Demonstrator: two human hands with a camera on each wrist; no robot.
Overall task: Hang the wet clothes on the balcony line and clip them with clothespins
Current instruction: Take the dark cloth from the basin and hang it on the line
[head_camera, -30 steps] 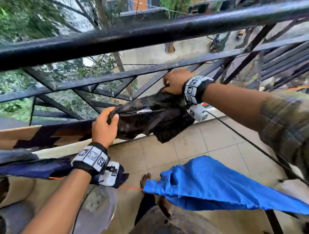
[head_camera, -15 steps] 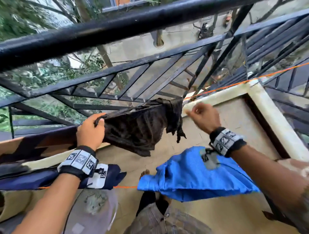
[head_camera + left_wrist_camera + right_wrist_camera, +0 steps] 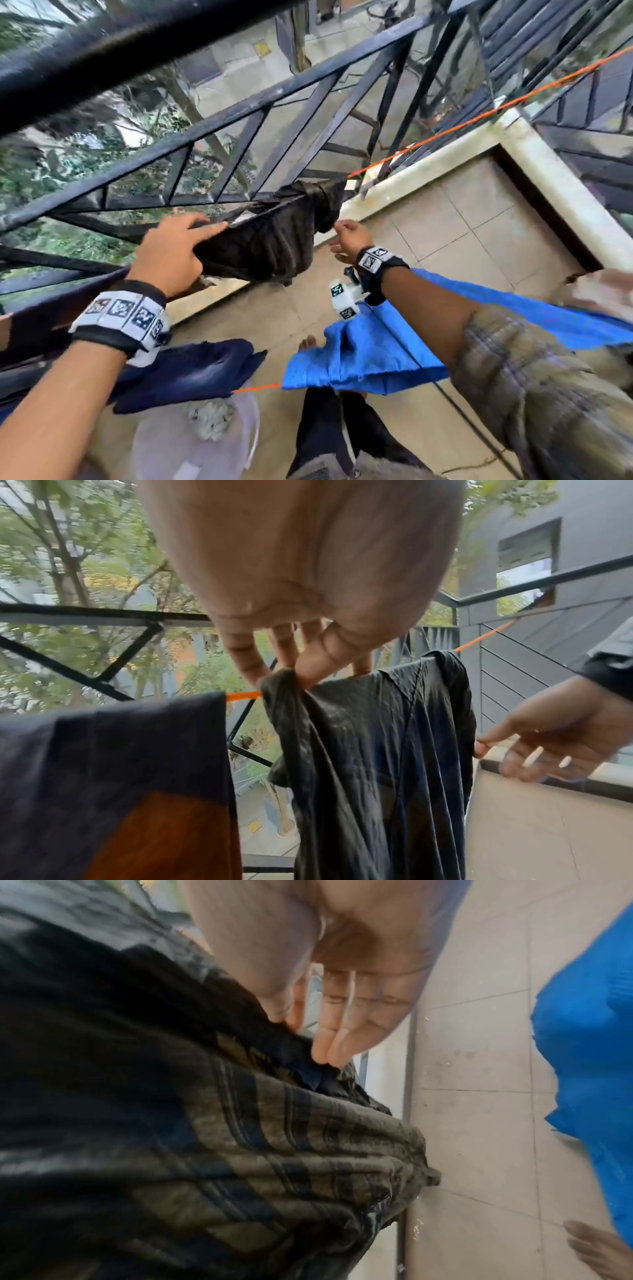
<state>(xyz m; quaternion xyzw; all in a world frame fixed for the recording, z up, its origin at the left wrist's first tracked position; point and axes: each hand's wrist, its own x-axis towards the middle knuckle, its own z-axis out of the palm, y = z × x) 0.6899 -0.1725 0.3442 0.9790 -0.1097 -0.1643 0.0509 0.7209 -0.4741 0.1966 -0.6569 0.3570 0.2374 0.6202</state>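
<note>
While left hand pinches dark shirt on orange line, right hand loose, fingers at hem; unclipped wet shirt may slide off.

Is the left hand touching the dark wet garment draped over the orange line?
Touching. The left wrist view shows the left hand pinching the dark garment at its top edge on the orange line.

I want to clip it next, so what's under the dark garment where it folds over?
The orange line emerges on both sides of the dark garment, at the left hand and beyond its far edge. The stretch beneath the fold is covered. No clothespin shows.
</note>
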